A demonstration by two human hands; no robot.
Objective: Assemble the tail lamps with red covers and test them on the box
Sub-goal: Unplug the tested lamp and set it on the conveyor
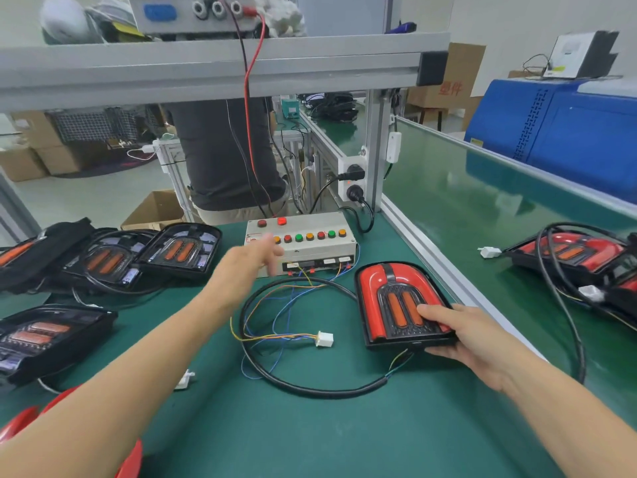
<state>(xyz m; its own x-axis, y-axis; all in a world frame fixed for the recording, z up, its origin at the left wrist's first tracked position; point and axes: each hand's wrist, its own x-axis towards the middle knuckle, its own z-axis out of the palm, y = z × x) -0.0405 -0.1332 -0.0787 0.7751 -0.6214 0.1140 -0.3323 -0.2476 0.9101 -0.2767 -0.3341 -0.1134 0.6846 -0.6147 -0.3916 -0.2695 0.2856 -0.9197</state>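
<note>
Tail lamp (400,301) with its red cover fitted lies flat on the green table (310,436), to the right of centre and just in front of the test box (303,244). The right hand (465,336) holds it at the near right corner, thumb laid on top beside the two orange strips and the fingers curled under the black edge. The left hand (244,263) reaches forward to the box with its fingers loose and spread, holding nothing; the fingertips are blurred over the left end of the row of red, green and orange buttons, and I cannot tell whether they touch one. A black cable (293,384) runs from the lamp's near edge in a wide loop across the table, and thin coloured wires (275,305) lead from the box front to a white plug (324,339) lying inside the loop. On the left lie several uncovered lamps (179,251) in black housings, some overlapping. At the near left edge, loose red covers (20,422) show partly behind the left forearm. On the belt (482,188) to the right, beyond the metal rail, more covered lamps (568,253) are piled with their cables. Behind the box stands another person (224,157), seen only at the torso.
</note>
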